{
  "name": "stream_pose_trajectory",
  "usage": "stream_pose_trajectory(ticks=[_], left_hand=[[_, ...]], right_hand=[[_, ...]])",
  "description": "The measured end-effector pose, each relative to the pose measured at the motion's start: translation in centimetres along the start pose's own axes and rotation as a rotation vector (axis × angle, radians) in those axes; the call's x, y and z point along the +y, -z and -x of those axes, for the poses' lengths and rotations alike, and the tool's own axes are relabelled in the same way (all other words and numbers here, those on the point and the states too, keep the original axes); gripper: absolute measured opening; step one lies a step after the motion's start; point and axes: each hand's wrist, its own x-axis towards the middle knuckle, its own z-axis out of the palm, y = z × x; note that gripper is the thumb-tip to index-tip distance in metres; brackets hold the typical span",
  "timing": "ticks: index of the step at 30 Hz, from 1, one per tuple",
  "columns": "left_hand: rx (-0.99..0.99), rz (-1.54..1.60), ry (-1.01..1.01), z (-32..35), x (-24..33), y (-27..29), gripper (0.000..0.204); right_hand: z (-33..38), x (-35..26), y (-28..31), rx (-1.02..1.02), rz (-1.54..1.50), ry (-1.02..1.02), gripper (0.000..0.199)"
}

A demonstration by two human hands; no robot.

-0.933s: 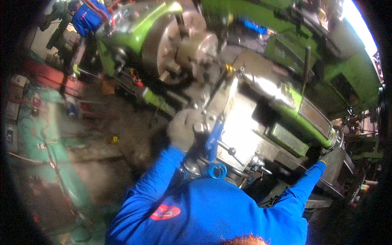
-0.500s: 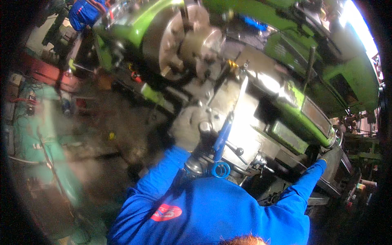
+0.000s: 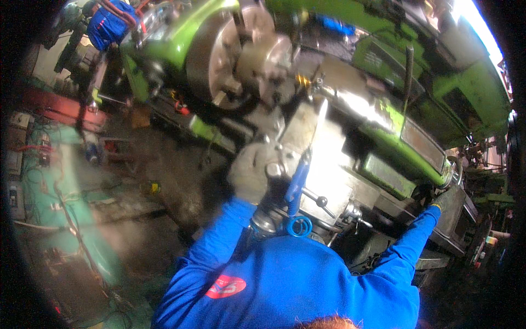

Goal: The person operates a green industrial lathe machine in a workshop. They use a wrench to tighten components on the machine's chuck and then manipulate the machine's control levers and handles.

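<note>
My left hand (image 3: 249, 172), in a grey glove, lies over the tool post area of a green lathe. It is beside an upright metal lever with a round knob (image 3: 275, 169); its fingers are blurred. Far to the right, my right hand (image 3: 451, 200) in a dark glove is at the lower rim of the tailstock handwheel (image 3: 455, 172), its fingers hidden. Between my hands, a long tool with a blue handle (image 3: 297, 186) and a pale, bright shaft lies on the carriage. A blue ring (image 3: 299, 226) is at its near end. At the upper left, the chuck (image 3: 211, 68) holds a round metal workpiece (image 3: 257, 60).
A small ball-ended lever (image 3: 319, 203) and a metal crank (image 3: 356, 215) stick out from the carriage. The green tailstock (image 3: 416, 151) stands to the right. On the left, cables cross a green surface (image 3: 71, 192). A blue cloth item (image 3: 111, 26) hangs at the far left.
The whole view has shifted slightly. My right hand appears a little higher against the tailstock handwheel. My left hand stays beside the knobbed lever.
</note>
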Motion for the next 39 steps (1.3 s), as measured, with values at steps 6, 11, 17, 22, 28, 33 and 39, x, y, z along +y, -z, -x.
stream_pose_trajectory(ticks=[6,11,17,22,28,33,39], left_hand=[[-0.038,-0.002,-0.005,-0.2,1.9,0.7,0.028],[-0.053,-0.013,-0.051,-0.4,1.6,0.7,0.03],[-0.186,0.072,-0.139,-3.9,0.0,2.6,0.031],[-0.384,0.208,-0.108,-11.7,1.3,0.7,0.031],[-0.68,0.89,0.307,-17.6,-0.8,-8.1,0.029],[-0.78,1.295,0.59,-20.3,-2.5,-14.4,0.019],[-0.824,1.238,0.411,-22.0,-6.5,-19.4,0.017]], right_hand=[[0.2,0.1,-0.2,-0.011,0.003,0.004,0.073],[-0.2,0.7,-0.8,-0.029,0.0,0.036,0.074],[-5.4,2.6,-2.5,-0.172,-0.055,0.212,0.075],[-7.8,0.1,-2.4,-0.339,0.193,0.252,0.093],[-3.3,-6.2,1.4,-0.321,0.375,0.203,0.068],[-3.3,-5.9,1.0,-0.4,0.358,0.328,0.061],[-4.0,-4.7,0.2,-0.332,0.396,0.167,0.069]])
